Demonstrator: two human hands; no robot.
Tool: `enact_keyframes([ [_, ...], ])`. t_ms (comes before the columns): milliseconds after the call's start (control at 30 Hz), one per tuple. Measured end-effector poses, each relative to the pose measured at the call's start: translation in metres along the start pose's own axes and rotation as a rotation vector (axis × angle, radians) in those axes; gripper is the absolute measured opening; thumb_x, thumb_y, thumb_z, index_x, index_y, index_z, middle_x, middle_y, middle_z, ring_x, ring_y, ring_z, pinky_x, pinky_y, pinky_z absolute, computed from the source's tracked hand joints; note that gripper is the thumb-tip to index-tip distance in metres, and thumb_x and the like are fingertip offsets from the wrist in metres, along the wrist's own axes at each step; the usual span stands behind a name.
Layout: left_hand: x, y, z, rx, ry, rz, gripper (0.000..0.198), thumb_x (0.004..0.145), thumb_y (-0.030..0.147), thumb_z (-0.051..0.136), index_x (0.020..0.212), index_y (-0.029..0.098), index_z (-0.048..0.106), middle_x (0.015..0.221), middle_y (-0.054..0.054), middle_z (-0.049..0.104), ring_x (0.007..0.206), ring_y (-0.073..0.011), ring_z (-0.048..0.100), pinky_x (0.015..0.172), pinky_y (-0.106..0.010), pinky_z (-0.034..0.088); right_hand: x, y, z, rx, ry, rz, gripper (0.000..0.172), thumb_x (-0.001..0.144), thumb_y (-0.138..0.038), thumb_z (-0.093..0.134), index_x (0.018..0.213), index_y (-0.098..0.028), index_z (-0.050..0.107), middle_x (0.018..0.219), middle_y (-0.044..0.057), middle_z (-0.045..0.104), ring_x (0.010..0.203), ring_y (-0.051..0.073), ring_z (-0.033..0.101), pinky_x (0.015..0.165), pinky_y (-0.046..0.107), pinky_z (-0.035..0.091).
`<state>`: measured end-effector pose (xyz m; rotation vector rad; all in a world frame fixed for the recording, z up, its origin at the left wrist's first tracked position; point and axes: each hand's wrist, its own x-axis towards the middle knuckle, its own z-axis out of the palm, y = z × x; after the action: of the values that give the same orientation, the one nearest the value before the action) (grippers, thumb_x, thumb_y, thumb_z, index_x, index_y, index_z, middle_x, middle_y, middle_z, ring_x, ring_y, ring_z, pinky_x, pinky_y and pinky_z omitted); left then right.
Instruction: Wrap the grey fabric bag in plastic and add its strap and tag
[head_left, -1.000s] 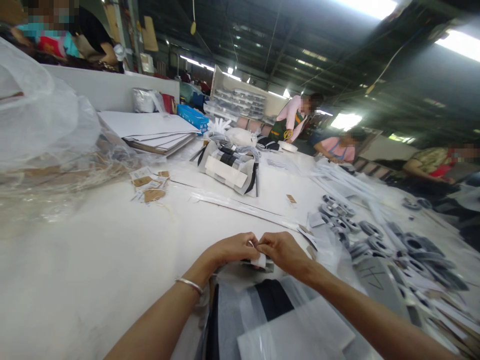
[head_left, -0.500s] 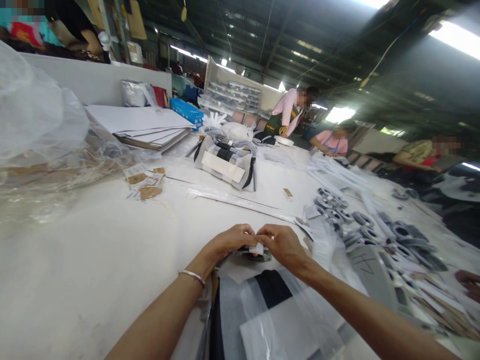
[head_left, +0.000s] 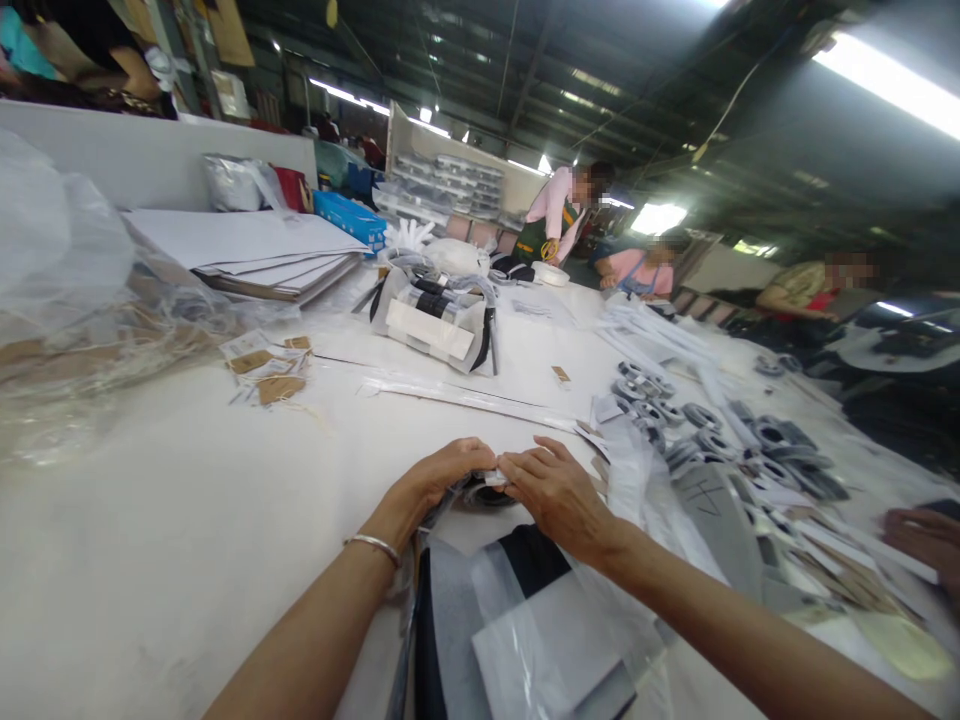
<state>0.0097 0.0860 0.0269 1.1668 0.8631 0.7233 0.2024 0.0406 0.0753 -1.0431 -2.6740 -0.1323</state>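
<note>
Spreading table: white, beneath and around the grey bundle.
Grey bundle: crossed by a black band, white card on top.
Right hand: by the bundle's far end, fingertips at the white slip; whether they pinch it, cannot tell.
Left hand: by the bundle's far left corner, curled narrowly round the grey coil.
Grey coil: at the bundle's far end, between the hands.
White slip: at the coil's upper edge.
</note>
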Motion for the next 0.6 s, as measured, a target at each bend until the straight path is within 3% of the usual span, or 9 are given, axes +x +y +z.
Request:
enact_keyframes([
  [200, -0.003, 0.005, 0.0, 0.021, 0.021, -0.02, 0.038, 0.058, 0.037, 0.07, 0.088, 0.017, 0.057, 0.07, 0.002, 0.064, 0.066, -0.0154, 0.055, 0.064, -0.027, 0.04, -0.01, 0.002, 0.005, 0.195, 0.015, 0.166, 0.04, 0.093, -0.024, 0.06, 0.133, -0.023, 0.055, 0.13, 0.01, 0.065, 0.12, 0.025, 0.059, 0.112, 0.053, 0.033],
  [300, -0.001, 0.005, -0.008, -0.017, 0.092, -0.057, 0.039, 0.062, 0.04, 0.072, 0.091, 0.018, 0.057, 0.069, 0.001, 0.067, 0.063, -0.0169, 0.058, 0.062, -0.028, 0.042, -0.023, 0.0, -0.005, 0.261, 0.128, 0.266, 0.049, 0.09, -0.028, 0.065, 0.137, -0.024, 0.051, 0.134, 0.009, 0.063, 0.125, 0.023, 0.056, 0.114, 0.051, 0.032],
  [367, 0.006, 0.001, -0.015, -0.114, 0.146, -0.087, 0.041, 0.062, 0.042, 0.075, 0.092, 0.019, 0.058, 0.072, 0.001, 0.071, 0.067, -0.0188, 0.062, 0.066, -0.029, 0.046, -0.04, 0.006, -0.016, 0.268, 0.237, 0.339, 0.042, 0.09, -0.028, 0.064, 0.131, -0.024, 0.057, 0.13, 0.008, 0.066, 0.122, 0.022, 0.058, 0.115, 0.049, 0.031],
  [500, 0.017, -0.008, -0.022, -0.132, 0.157, -0.126, 0.023, 0.074, 0.039, 0.067, 0.089, 0.022, 0.061, 0.075, 0.009, 0.074, 0.076, -0.0169, 0.066, 0.075, -0.029, 0.048, -0.112, 0.038, -0.051, 0.253, 0.416, 0.65, 0.021, 0.092, -0.032, 0.058, 0.108, -0.026, 0.07, 0.114, 0.006, 0.073, 0.111, 0.024, 0.064, 0.109, 0.046, 0.039],
  [600, 0.017, -0.011, -0.017, -0.136, 0.24, -0.119, 0.013, 0.082, 0.036, 0.061, 0.091, 0.026, 0.061, 0.068, 0.016, 0.072, 0.076, -0.0148, 0.067, 0.077, -0.029, 0.051, -0.19, 0.072, -0.08, 0.273, 0.551, 1.113, 0.024, 0.085, -0.042, 0.06, 0.096, -0.024, 0.073, 0.108, 0.006, 0.074, 0.109, 0.028, 0.063, 0.104, 0.046, 0.042],
])
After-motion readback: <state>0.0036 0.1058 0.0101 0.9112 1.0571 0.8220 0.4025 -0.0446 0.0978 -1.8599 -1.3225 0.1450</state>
